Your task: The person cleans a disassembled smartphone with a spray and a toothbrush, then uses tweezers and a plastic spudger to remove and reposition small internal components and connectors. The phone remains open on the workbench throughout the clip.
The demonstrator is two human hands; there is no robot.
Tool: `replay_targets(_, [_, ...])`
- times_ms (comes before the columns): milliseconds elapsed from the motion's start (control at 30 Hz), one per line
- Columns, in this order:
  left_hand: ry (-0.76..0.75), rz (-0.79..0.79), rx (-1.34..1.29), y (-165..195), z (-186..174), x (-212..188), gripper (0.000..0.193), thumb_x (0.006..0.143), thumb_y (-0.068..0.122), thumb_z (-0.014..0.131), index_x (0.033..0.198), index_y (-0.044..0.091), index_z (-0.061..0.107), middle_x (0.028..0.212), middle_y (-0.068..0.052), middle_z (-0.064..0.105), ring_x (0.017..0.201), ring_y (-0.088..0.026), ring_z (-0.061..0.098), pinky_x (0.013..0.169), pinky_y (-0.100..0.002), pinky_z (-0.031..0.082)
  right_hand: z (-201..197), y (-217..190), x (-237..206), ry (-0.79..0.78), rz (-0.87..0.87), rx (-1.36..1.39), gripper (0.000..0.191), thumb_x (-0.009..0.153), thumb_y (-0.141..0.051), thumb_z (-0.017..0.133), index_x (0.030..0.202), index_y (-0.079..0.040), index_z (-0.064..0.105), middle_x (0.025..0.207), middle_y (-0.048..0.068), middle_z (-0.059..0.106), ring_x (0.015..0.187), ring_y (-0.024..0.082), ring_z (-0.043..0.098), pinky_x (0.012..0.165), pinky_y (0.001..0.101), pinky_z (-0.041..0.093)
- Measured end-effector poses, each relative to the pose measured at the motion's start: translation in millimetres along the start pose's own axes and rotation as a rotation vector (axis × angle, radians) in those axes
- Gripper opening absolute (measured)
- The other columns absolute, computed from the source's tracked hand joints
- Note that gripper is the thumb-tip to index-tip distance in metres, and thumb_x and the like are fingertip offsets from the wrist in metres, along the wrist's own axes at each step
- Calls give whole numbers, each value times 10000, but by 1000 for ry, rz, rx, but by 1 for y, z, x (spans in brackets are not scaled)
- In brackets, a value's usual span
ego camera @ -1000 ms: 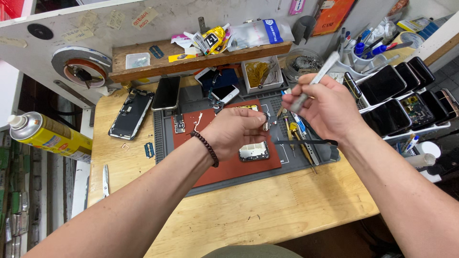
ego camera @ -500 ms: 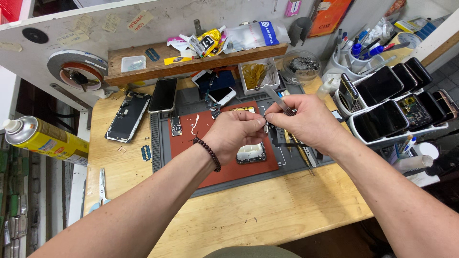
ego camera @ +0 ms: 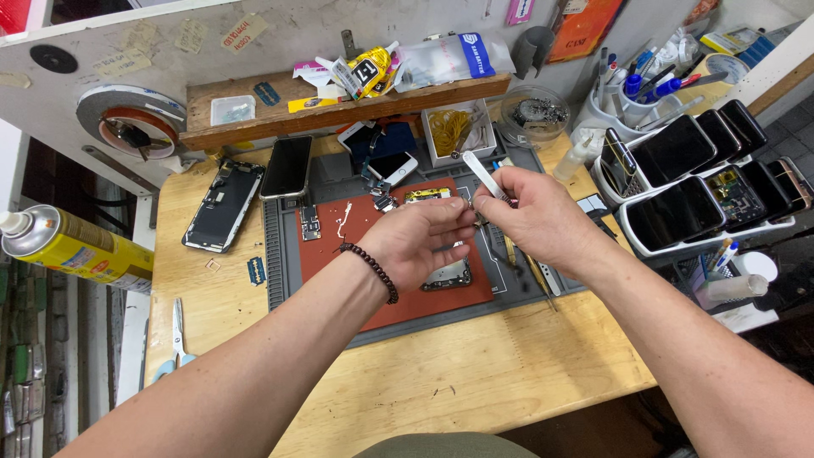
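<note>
Over red mat [ego camera: 356,233]: 2 hands (left [ego camera: 420,242], right [ego camera: 534,220]), 1 tweezers [ego camera: 485,176].

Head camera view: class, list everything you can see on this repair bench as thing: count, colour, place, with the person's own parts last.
Work mat: one, grey, bench centre.
Red pad: one, on the mat.
Phone part: one, silver, on the pad.
Spray can: one, yellow, far left.
Scissors: one, pale handles, bench left.
Phone racks: two, white, right.
Tweezers: one, silver, in right fingers.
Left hand: over the pad.
Right hand: beside it.
</note>
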State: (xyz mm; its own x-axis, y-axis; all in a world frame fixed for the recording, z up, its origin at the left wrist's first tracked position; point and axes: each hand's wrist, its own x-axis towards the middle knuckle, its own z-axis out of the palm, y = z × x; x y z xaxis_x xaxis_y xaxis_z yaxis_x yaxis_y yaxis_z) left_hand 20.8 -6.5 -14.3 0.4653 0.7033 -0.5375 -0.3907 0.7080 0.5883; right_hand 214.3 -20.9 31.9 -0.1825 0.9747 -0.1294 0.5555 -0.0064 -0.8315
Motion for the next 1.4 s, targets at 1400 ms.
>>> replay_targets(1400, [302, 307, -66, -2, -33, -11, 192, 907, 158, 715, 1076, 70, 696, 998, -27, 747, 876, -152, 679, 691, -320, 535, 58, 14, -14, 12, 603, 1133, 175, 914, -256, 685, 1001, -104, 703, 851, -9, 700, 704, 82, 612, 634, 229, 482])
